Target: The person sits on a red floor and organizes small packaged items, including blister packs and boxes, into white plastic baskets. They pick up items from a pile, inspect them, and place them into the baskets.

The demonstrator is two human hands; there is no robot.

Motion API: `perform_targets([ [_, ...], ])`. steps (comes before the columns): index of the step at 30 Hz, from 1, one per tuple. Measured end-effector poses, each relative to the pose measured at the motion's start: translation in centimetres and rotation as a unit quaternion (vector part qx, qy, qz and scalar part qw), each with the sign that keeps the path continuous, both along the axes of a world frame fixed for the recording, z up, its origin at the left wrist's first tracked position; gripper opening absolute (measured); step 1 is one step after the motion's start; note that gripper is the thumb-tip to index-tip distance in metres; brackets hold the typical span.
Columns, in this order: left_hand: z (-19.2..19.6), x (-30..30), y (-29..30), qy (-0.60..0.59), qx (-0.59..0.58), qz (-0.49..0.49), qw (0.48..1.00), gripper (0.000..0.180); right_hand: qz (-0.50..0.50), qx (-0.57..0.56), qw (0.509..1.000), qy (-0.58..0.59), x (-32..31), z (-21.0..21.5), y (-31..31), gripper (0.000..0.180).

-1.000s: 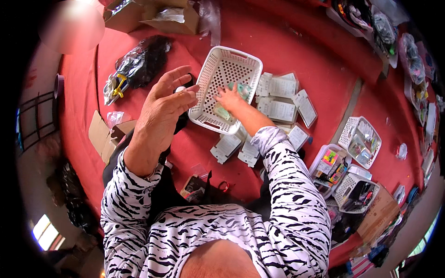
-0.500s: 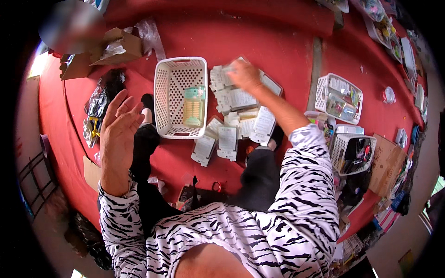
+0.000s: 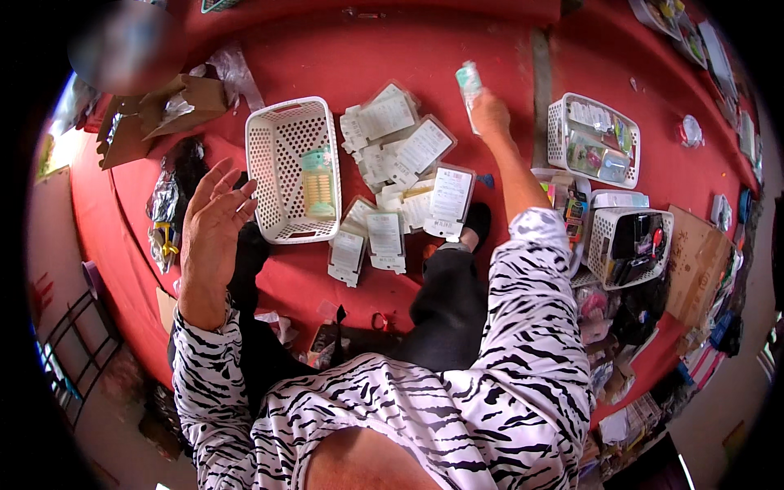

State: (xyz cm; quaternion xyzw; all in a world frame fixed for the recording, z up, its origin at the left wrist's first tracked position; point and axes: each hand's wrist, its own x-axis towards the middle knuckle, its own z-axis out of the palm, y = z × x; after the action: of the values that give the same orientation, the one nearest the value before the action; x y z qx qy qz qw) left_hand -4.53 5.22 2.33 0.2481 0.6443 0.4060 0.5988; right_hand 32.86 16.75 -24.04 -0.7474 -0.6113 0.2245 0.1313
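My right hand grips a flat teal-and-white blister pack, raised at a slant to the right of the pile. With fingers stretched and nothing in it, my left hand is held up beside a white perforated plastic basket. Inside that basket lies a clear pack with a teal top and rows of tan pieces. Several similar flat packs, backs up with white printed cards, lie overlapping on the red cloth; one pack is at the pile's right edge, another near my legs.
A smaller white basket with clear packages stands at the right. Below it, another white basket holds dark items beside a cardboard piece. An open cardboard box and a dark plastic bag lie to the left.
My right hand has lifted a blister pack from the pile and moved right with it. The remaining packs have shifted and fanned out. My left hand stays raised and open.
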Motion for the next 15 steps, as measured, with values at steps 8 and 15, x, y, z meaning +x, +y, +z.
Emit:
perform_targets([
  [8,-2.0,0.4,-1.2,-0.001,0.019,-0.130,0.991,0.046,0.009,-0.182,0.751,0.635,-2.4,6.8,-3.0,0.020],
  [15,-4.1,3.4,-2.2,-0.230,-0.047,-0.121,0.964,0.050,0.021,-0.245,0.617,0.748,-14.8,14.7,-6.2,0.017],
])
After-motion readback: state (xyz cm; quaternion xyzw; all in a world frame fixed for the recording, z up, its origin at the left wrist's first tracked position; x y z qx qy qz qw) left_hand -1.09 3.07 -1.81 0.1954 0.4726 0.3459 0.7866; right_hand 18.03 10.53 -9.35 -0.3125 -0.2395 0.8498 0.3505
